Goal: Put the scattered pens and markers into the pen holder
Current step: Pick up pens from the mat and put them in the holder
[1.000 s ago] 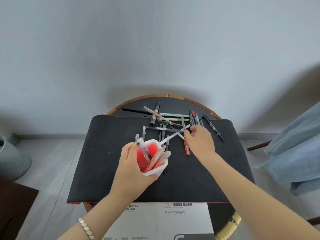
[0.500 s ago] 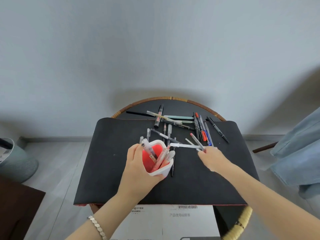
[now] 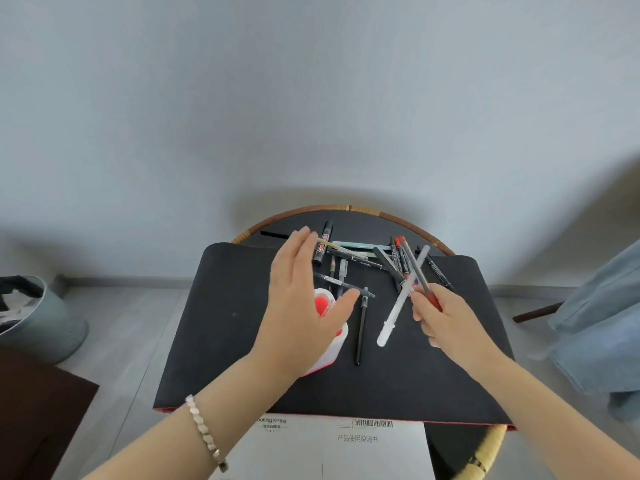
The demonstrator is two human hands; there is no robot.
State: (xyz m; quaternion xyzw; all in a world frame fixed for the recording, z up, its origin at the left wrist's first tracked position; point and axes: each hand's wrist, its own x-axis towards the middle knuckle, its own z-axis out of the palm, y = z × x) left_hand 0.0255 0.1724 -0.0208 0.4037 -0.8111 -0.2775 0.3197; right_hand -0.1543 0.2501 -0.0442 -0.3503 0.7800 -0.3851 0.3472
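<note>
On the black mat [image 3: 221,327] covering a round, rattan-rimmed table [image 3: 349,208], a white pen holder with a red inside [image 3: 329,355] stood near centre, mostly screened by the left hand [image 3: 301,306]. That hand hung above it with palm flat and fingers spread wide, thumb pointing toward 3 o'clock, gripping nothing. Whether it touched the holder's rim could not be told. What the holder contained was hidden behind the palm.

The right hand [image 3: 446,323], at 3 o'clock from the holder, was closed around a small bundle: a white translucent pen [image 3: 401,299] slanting from 1 o'clock down to 7 o'clock, and a red-and-grey pen [image 3: 414,268] crossing it, its red end pinched in the fingers. Possibly a third barrel sat in the bundle; blur prevented a count.

A thin black pen [image 3: 360,330] lay on the mat just beside the holder, at its 3 o'clock side, running roughly 12 to 6. The remaining scattered pens and markers [image 3: 356,254] lay in a loose heap at 12 o'clock from the holder, toward the table's far edge, among them a black marker with a red label [image 3: 322,249].

A silver bracelet [image 3: 204,431] circled the left wrist. A printed white sheet [image 3: 346,448] lay at 6 o'clock beneath the mat's near edge. A grey bin [image 3: 45,327] stood on the floor at 9 o'clock.
</note>
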